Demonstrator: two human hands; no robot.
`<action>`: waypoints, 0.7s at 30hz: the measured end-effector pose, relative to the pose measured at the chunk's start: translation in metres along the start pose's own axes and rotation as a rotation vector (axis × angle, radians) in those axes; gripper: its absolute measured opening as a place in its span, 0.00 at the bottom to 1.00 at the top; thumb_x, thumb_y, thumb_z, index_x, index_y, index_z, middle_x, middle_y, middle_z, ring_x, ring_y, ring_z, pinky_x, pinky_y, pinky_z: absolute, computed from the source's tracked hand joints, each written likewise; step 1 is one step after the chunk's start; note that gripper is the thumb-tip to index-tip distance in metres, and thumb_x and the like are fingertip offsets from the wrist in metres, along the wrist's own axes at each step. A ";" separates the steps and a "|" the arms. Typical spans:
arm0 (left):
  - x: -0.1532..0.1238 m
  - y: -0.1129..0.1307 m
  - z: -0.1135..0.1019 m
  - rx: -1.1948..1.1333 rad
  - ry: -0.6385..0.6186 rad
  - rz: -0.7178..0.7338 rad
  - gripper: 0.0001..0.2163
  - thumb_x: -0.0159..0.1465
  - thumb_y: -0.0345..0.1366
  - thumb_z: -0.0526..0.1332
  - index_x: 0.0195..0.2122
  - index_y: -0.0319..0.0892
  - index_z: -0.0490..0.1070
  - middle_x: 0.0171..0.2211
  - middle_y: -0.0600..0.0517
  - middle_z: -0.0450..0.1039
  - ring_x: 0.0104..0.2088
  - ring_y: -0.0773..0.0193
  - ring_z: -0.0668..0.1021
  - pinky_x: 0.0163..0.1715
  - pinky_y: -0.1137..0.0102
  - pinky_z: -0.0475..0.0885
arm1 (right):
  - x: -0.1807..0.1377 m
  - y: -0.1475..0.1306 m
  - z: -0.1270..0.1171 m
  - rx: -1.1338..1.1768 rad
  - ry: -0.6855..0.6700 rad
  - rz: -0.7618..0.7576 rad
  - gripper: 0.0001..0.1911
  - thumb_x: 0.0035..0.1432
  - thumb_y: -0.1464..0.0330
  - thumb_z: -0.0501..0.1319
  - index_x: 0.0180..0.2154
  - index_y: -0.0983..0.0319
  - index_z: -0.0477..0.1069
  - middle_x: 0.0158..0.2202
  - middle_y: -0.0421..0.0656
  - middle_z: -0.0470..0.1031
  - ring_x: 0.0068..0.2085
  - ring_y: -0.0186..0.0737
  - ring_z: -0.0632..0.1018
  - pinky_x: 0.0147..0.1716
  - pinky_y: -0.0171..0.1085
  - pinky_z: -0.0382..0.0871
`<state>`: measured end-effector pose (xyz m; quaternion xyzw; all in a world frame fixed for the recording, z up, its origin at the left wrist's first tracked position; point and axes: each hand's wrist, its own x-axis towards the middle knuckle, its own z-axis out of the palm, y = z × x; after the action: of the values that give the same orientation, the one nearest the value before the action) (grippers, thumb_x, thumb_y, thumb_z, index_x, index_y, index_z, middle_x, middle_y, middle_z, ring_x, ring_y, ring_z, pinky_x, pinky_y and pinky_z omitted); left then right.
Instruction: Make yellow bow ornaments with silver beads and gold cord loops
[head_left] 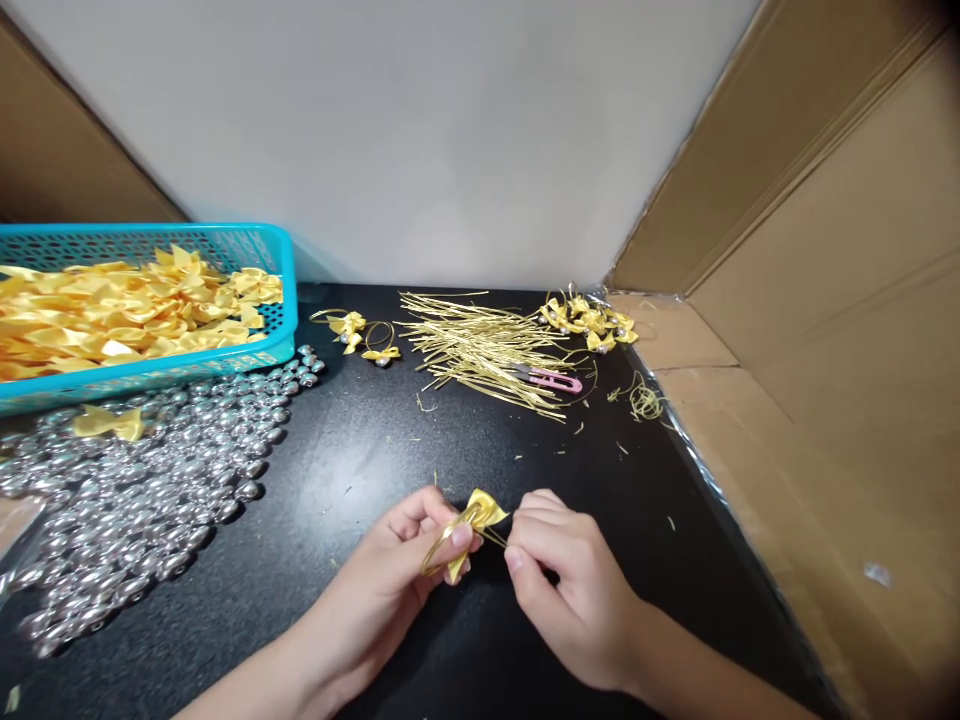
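Low over the black table [360,470], my left hand [409,565] pinches a small yellow ribbon bow [480,512] with a loop of gold cord [439,548] hanging from it. My right hand [570,585] is closed beside it, its fingertips pinching the gold cord end at the bow's right side. Both hands almost touch each other.
A turquoise basket [225,360] full of yellow bows stands at the back left. Silver beads [150,480] spread across the left. Cut gold cords [480,345] with pink snips [555,380] lie at the back, finished bows [592,320] beside them. Cardboard [810,380] walls off the right.
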<state>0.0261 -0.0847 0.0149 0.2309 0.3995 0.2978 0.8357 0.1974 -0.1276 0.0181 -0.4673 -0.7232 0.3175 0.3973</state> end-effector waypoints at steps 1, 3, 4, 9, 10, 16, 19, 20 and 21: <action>0.000 0.000 0.000 -0.005 0.001 -0.004 0.17 0.46 0.38 0.76 0.18 0.40 0.67 0.17 0.58 0.70 0.20 0.73 0.67 0.23 0.78 0.61 | 0.000 0.000 0.000 0.002 0.005 -0.008 0.14 0.58 0.76 0.50 0.23 0.60 0.48 0.20 0.35 0.52 0.24 0.32 0.59 0.30 0.36 0.53; 0.000 0.000 -0.001 -0.012 -0.007 -0.005 0.16 0.46 0.37 0.76 0.19 0.40 0.67 0.16 0.58 0.70 0.20 0.73 0.67 0.23 0.79 0.61 | 0.000 0.000 0.001 0.002 0.012 -0.013 0.15 0.57 0.77 0.50 0.23 0.60 0.47 0.20 0.35 0.52 0.24 0.32 0.59 0.30 0.36 0.53; -0.001 -0.001 -0.001 -0.013 -0.013 -0.005 0.16 0.47 0.37 0.76 0.19 0.40 0.68 0.16 0.58 0.70 0.20 0.73 0.67 0.23 0.79 0.61 | 0.000 0.000 0.001 0.002 0.013 -0.012 0.15 0.57 0.77 0.50 0.23 0.60 0.47 0.20 0.35 0.52 0.24 0.32 0.59 0.30 0.36 0.53; -0.003 -0.001 -0.003 -0.018 -0.047 0.001 0.14 0.49 0.36 0.75 0.21 0.40 0.69 0.17 0.58 0.71 0.20 0.74 0.67 0.23 0.80 0.62 | 0.001 0.000 0.001 0.020 0.004 -0.017 0.14 0.57 0.77 0.50 0.23 0.60 0.48 0.20 0.35 0.52 0.25 0.32 0.59 0.30 0.36 0.53; -0.003 -0.001 -0.003 -0.021 -0.061 0.002 0.13 0.50 0.36 0.75 0.22 0.40 0.70 0.18 0.58 0.71 0.20 0.74 0.67 0.23 0.80 0.62 | 0.001 0.000 0.001 0.024 0.004 -0.023 0.14 0.57 0.77 0.50 0.23 0.60 0.48 0.20 0.35 0.53 0.25 0.32 0.59 0.30 0.36 0.53; -0.003 0.001 -0.001 -0.062 -0.107 0.000 0.11 0.49 0.34 0.75 0.23 0.41 0.72 0.19 0.56 0.74 0.20 0.74 0.69 0.21 0.80 0.63 | 0.001 0.000 0.000 0.066 0.005 -0.060 0.14 0.56 0.78 0.50 0.23 0.60 0.49 0.20 0.35 0.53 0.25 0.32 0.59 0.30 0.36 0.54; -0.004 0.002 0.000 -0.059 -0.105 -0.013 0.10 0.48 0.34 0.75 0.22 0.41 0.74 0.19 0.55 0.74 0.19 0.74 0.70 0.21 0.80 0.64 | 0.001 0.000 0.000 0.079 0.012 -0.075 0.13 0.56 0.78 0.49 0.23 0.60 0.50 0.20 0.35 0.53 0.24 0.32 0.59 0.30 0.36 0.55; -0.004 0.002 0.000 -0.059 -0.103 -0.017 0.10 0.48 0.34 0.76 0.22 0.41 0.74 0.19 0.55 0.74 0.19 0.74 0.70 0.21 0.80 0.64 | 0.001 0.000 0.000 0.080 0.017 -0.075 0.13 0.56 0.78 0.49 0.23 0.60 0.50 0.20 0.35 0.53 0.24 0.33 0.59 0.30 0.37 0.55; -0.004 0.002 0.000 -0.060 -0.100 -0.022 0.10 0.47 0.34 0.76 0.22 0.41 0.75 0.19 0.55 0.74 0.19 0.74 0.70 0.21 0.80 0.64 | 0.001 0.000 0.000 0.079 0.021 -0.073 0.13 0.56 0.78 0.49 0.23 0.60 0.50 0.20 0.35 0.53 0.24 0.33 0.59 0.30 0.37 0.55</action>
<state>0.0233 -0.0861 0.0184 0.2160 0.3505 0.2886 0.8644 0.1970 -0.1271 0.0182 -0.4279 -0.7225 0.3262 0.4342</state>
